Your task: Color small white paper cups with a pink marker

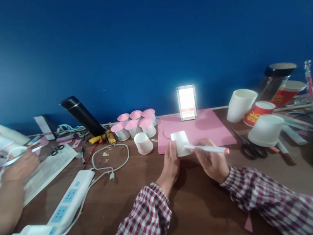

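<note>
- Left hand (171,162) holds a white cup (179,142) by the pink paper (212,125).
- Right hand (212,161) grips a marker (212,149), tip at the cup.
- Seemingly drawing; the next stroke needs a steady cup.

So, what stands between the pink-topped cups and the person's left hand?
The head view shows one white cup standing between the pink-topped cups and left hand.

A blue wall (134,46), brighter toward the left, rises behind a brown table (112,198).
</note>
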{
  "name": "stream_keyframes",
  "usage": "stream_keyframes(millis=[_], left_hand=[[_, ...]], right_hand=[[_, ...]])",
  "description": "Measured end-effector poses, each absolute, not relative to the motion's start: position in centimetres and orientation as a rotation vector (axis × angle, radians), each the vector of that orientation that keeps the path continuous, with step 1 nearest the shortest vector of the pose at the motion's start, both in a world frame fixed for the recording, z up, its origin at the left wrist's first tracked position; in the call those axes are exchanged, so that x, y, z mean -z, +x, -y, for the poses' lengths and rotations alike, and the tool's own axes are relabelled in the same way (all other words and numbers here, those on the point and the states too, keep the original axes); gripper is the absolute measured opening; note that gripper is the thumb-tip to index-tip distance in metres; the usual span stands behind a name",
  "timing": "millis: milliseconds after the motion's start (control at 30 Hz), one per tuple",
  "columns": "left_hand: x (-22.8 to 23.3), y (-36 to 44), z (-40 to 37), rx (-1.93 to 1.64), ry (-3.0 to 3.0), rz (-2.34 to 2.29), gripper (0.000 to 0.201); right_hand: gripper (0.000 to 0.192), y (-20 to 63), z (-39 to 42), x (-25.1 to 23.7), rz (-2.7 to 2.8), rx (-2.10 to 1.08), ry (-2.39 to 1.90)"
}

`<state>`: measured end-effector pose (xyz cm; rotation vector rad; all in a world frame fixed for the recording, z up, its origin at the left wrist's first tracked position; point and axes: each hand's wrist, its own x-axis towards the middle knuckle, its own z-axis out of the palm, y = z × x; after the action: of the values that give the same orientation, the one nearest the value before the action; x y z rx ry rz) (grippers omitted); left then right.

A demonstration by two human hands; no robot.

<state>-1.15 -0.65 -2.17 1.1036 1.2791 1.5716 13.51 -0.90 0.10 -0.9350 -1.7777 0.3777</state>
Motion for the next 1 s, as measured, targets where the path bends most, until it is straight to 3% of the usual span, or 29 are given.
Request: stream_keyframes(millis=[200, 700, 1000], left_hand=[[0.4, -0.8, 0.9, -1.474, 1.098, -1.168, 0.034], [0.2, -0.7, 1.0, -1.442, 1.074, -1.126, 0.043], [0.7, -0.9, 1.1, -1.476, 1.159, -1.162, 0.036]], right_hand=[[0.015, 13.5, 0.8, -0.1, 1.81, -0.344, -0.94], [0.017, 13.5, 0.6, 0.0, 1.823, -0.288, -0.955], [0.013, 13.4, 0.7, -0.4, 1.843, -0.27, -0.962]])
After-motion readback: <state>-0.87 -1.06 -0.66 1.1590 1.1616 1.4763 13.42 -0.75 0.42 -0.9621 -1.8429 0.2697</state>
